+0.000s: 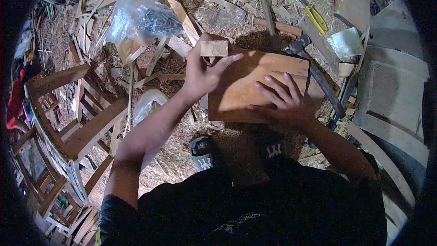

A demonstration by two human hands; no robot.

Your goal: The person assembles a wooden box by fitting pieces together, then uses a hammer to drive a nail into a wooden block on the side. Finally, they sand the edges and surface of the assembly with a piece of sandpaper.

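Observation:
A flat reddish-brown wooden board [241, 89] lies in front of my body. My left hand [205, 73] is closed round a small pale wood block [214, 48] at the board's far left corner, thumb along its near side. On the right part of the board rests my right hand [282, 98], palm down with its fingers spread and nothing in them. Just right of the board lies a hammer [324, 79], its head near the far right corner.
A clear plastic bag of nails [152, 20] lies at the upper left, yellow-handled pliers [316, 20] at the upper right. Wooden frames [86, 127] stand at the left. Panels [391, 95] lie at the right. Wood scraps and shavings cover the ground.

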